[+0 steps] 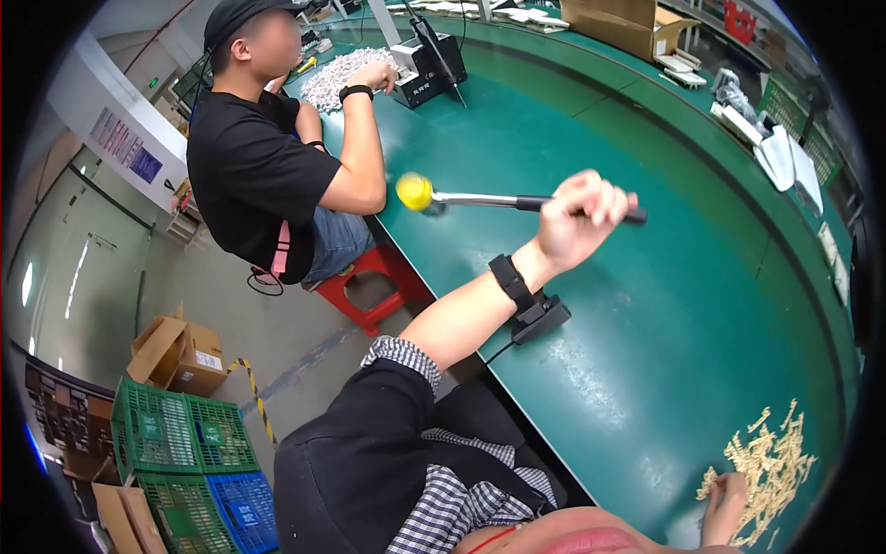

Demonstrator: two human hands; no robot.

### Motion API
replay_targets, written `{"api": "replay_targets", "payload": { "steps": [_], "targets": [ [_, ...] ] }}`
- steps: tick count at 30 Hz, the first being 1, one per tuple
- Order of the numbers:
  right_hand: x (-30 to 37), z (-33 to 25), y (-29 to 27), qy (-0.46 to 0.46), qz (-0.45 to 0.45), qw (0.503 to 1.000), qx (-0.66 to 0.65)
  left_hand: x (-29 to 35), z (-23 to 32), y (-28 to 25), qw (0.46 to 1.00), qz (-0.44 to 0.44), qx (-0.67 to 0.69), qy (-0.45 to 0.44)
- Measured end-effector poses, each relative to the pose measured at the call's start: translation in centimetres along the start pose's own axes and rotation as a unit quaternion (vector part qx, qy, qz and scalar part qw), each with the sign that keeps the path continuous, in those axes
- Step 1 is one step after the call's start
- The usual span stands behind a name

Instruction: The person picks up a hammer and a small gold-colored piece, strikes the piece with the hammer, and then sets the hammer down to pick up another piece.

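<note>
Raised over the green table, my left hand [577, 222] is closed round the black grip of a mallet [480, 199]. Its shiny metal shaft points left and ends in a rounded yellow head. A black strap with a dark box-like device [537, 314] is on my left wrist. At the lower right, my right hand [727, 506] is bent at the edge of a loose pile of small beige pieces [768, 466]. Its fingertips close on a small beige piece [707, 483]; part of the hand is cut off by the rim.
Another person [263, 157] sits on a red stool [369, 291] at the far left, by white pieces [341, 78] and a black box-shaped device [434, 69]. Green crates [185, 429], a blue crate [242, 512] and a carton [185, 355] stand on the floor.
</note>
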State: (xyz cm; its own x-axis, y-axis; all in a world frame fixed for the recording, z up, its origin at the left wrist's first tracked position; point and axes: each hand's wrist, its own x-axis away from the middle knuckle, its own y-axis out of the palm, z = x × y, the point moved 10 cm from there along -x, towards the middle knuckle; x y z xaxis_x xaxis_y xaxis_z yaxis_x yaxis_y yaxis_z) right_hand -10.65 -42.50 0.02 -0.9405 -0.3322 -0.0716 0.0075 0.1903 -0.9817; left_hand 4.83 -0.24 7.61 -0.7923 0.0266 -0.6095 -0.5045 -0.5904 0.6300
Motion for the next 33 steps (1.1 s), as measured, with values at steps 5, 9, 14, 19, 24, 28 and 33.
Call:
{"api": "replay_targets", "payload": {
  "steps": [5, 9, 14, 19, 24, 28, 33],
  "targets": [
    [0.5, 3.2, 0.8, 0.096, 0.041, 0.993, -0.058, -0.3, 1.8, -4.1, 0.930, 0.206, 0.304, -0.010],
    [0.0, 1.9, 0.3, 0.106, 0.036, 0.989, -0.092, -0.7, 2.1, -3.5, 0.941, 0.051, 0.332, -0.032],
    [-0.7, -1.7, -1.2, 0.069, 0.028, 0.995, -0.063, -0.1, -0.5, -3.0, 0.933, 0.051, 0.343, -0.100],
    [-0.4, -1.1, -0.8, 0.065, 0.042, 0.994, -0.073, 0.7, -2.2, -2.4, 0.929, 0.059, 0.335, -0.145],
    [-0.6, -1.3, -0.7, 0.083, 0.043, 0.993, -0.074, 0.7, -2.2, -1.2, 0.916, 0.022, 0.372, -0.150],
    [-0.4, -0.9, -0.3, 0.095, 0.026, 0.992, -0.078, 0.8, -2.1, -1.1, 0.905, 0.033, 0.393, -0.158],
    [-0.4, -0.7, -0.4, 0.092, 0.040, 0.992, -0.075, 1.4, -3.7, -1.9, 0.909, 0.071, 0.371, -0.178]
  ]
}}
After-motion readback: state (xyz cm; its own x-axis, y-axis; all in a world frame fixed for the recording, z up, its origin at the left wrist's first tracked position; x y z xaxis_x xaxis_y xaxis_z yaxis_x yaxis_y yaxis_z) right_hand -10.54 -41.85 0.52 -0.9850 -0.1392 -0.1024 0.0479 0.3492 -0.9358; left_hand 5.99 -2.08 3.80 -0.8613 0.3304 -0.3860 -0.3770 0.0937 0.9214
